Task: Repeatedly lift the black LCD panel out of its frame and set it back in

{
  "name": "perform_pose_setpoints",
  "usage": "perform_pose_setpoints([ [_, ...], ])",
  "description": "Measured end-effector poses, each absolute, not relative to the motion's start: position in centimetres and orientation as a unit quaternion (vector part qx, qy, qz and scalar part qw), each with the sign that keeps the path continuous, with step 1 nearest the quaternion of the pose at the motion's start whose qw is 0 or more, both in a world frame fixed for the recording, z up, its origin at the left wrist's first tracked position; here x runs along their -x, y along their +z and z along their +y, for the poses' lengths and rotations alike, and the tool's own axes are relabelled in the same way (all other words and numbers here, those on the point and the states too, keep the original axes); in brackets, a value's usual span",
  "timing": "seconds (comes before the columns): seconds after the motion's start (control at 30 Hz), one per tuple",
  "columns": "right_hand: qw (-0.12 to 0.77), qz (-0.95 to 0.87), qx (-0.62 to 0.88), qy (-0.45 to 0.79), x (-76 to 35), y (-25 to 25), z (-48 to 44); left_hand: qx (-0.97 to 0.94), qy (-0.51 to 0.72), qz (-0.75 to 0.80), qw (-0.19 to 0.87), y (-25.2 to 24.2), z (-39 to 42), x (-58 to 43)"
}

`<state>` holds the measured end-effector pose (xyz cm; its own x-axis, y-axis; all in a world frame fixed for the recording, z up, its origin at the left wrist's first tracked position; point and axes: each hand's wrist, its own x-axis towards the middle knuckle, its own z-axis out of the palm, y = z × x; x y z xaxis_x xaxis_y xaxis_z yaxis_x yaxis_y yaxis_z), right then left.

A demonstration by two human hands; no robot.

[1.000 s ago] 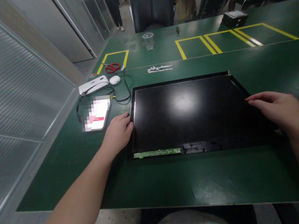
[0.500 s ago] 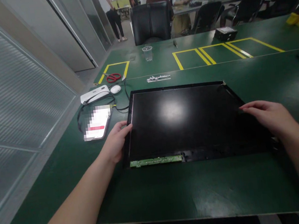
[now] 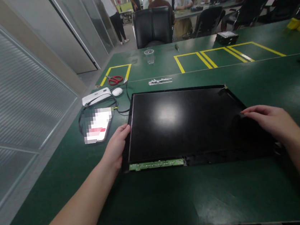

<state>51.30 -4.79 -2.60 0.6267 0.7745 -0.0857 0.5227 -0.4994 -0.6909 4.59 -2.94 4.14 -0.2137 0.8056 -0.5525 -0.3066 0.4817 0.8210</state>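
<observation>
A large black display panel [image 3: 183,123] lies flat on the green table [image 3: 175,196], with a thin green circuit strip [image 3: 156,164] along its near edge. My left hand [image 3: 116,147] grips the panel's left edge, thumb on top, fingers curled round the side. My right hand [image 3: 271,122] rests on the panel's right edge with fingers stretched out flat along it.
A phone [image 3: 97,125], a white device [image 3: 96,96], a white mouse [image 3: 117,91] and black cables lie left of the panel. Red scissors [image 3: 115,80], a clear cup [image 3: 149,56] and a small metal strip [image 3: 159,81] sit farther back. People sit behind black chairs [image 3: 153,26].
The view has tilted up, showing more of the room. Both hands stay at the panel's edges; the left hand has slid slightly toward the near corner.
</observation>
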Motion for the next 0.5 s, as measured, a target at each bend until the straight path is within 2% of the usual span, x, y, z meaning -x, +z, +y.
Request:
perform_pose_setpoints([
  [0.23,0.298,-0.381,0.853,0.197,-51.05,-2.32,-4.78,-0.168,0.464,0.565,0.661,4.01,-2.56,-4.53],
  [0.5,0.289,-0.374,0.857,0.207,-51.25,-2.31,-4.79,-0.225,0.454,0.533,0.677,3.28,-2.86,-3.77],
])
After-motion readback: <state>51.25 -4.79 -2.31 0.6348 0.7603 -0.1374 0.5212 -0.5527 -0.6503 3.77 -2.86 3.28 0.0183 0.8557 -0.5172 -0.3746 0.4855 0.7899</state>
